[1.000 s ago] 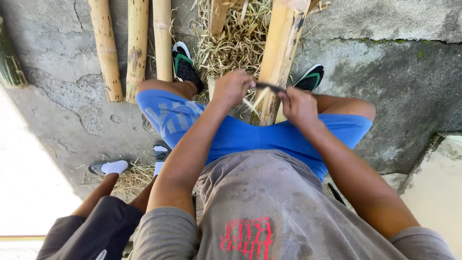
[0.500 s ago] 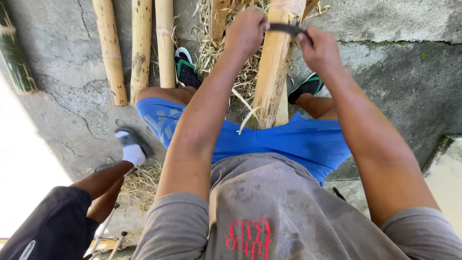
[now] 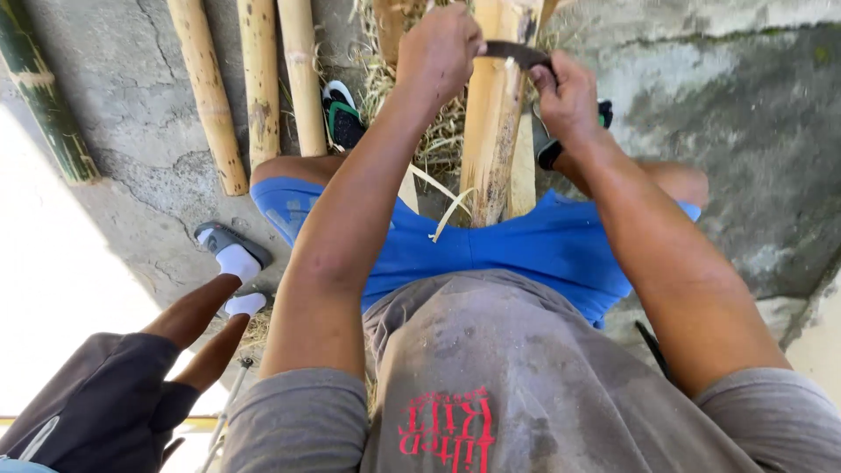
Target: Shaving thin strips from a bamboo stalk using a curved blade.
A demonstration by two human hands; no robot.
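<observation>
I sit in blue shorts with a thick pale bamboo pole (image 3: pixel 491 131) running out between my knees. A dark curved blade (image 3: pixel 519 54) lies across the pole near its far end. My left hand (image 3: pixel 442 48) grips one end of the blade and my right hand (image 3: pixel 569 92) grips the other end. Thin pale shavings (image 3: pixel 447 210) curl off the pole close to my lap.
Three bamboo poles (image 3: pixel 258 79) lie side by side on the concrete at the upper left, with a green one (image 3: pixel 44 96) at the far left. Dry shavings (image 3: pixel 385 88) litter the ground by my sandalled feet. Another person's legs (image 3: pixel 210 307) in white socks sit at the lower left.
Both hands have moved away from my body along the pole, carrying the blade toward its far end. The other person's legs have shifted at the lower left.
</observation>
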